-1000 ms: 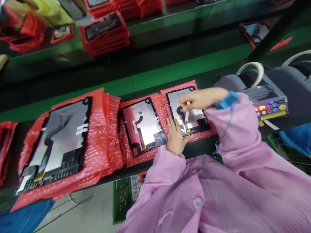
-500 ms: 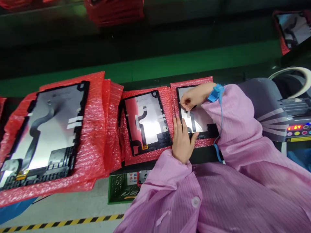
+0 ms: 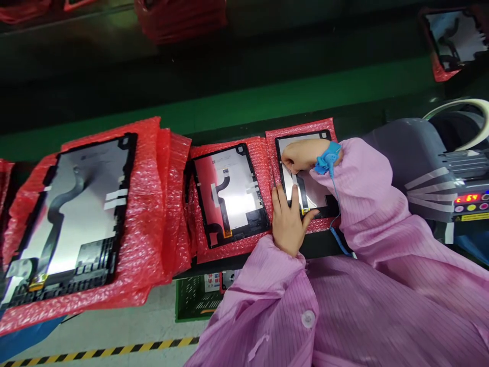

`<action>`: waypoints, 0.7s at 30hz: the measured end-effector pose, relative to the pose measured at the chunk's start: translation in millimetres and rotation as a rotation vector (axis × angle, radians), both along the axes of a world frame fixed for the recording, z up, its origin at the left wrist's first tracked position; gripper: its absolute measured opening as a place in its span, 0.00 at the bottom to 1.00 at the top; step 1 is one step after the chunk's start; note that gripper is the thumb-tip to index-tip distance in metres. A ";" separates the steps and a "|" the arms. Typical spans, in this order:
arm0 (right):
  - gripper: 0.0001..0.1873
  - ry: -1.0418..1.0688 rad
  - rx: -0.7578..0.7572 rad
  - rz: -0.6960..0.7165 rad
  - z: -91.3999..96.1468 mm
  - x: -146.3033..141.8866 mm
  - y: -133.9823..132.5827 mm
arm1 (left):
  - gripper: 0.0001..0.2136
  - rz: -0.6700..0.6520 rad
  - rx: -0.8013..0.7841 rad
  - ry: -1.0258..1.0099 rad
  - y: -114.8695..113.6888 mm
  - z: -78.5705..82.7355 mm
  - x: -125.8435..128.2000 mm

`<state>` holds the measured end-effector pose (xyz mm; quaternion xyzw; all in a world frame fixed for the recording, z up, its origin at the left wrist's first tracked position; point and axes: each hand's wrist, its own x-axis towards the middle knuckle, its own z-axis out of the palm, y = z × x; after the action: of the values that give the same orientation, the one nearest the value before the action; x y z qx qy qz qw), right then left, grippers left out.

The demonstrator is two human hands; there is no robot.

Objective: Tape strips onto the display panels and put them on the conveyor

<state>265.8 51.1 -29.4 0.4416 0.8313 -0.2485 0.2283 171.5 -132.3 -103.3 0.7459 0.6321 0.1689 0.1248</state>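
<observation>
A tablet screen panel (image 3: pixel 315 190) with a black frame and a silvery back lies on pink bubble wrap (image 3: pixel 328 224). My left hand (image 3: pixel 288 224) rests across its lower left edge, fingers spread and pressing flat beside a dark ribbon cable (image 3: pixel 303 193). Above it my right hand (image 3: pixel 300 155) is pinched on a short white strip of tape (image 3: pixel 294 179) at the cable's upper part; its fingertips are partly hidden. A blue wrist strap (image 3: pixel 327 157) circles the right wrist. Close by on the left, a second panel (image 3: pixel 237 214) shows its cable and a white strip.
Further left, a larger-looking panel (image 3: pixel 91 188) tops a stack of pink bubble bags (image 3: pixel 147 204). A grey tape dispenser (image 3: pixel 405 158) with cut strips on its side stands at right. Below the bench edge is a green crate (image 3: pixel 187 300). Another panel (image 3: pixel 454 38) sits far right.
My right hand has shifted slightly left and down, its wrist now lower over the panel. The left hand stays spread on the panel edge, its thumb reaching slightly further right.
</observation>
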 end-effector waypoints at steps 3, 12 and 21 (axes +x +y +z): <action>0.05 -0.053 0.122 -0.111 2.3 -1.2 -0.9 | 0.38 0.001 0.004 0.011 0.5 0.4 -0.1; 0.14 0.298 0.661 -0.619 15.3 17.0 -26.4 | 0.35 -0.016 0.025 -0.032 3.2 5.8 2.2; 0.09 0.771 1.514 -1.437 14.7 129.6 -253.8 | 0.33 -0.161 0.136 0.074 43.6 -0.1 22.7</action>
<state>395.4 -202.7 -14.7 0.7390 0.3348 0.1278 -0.5705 194.2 -88.6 -103.5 0.8066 0.5615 0.1733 0.0636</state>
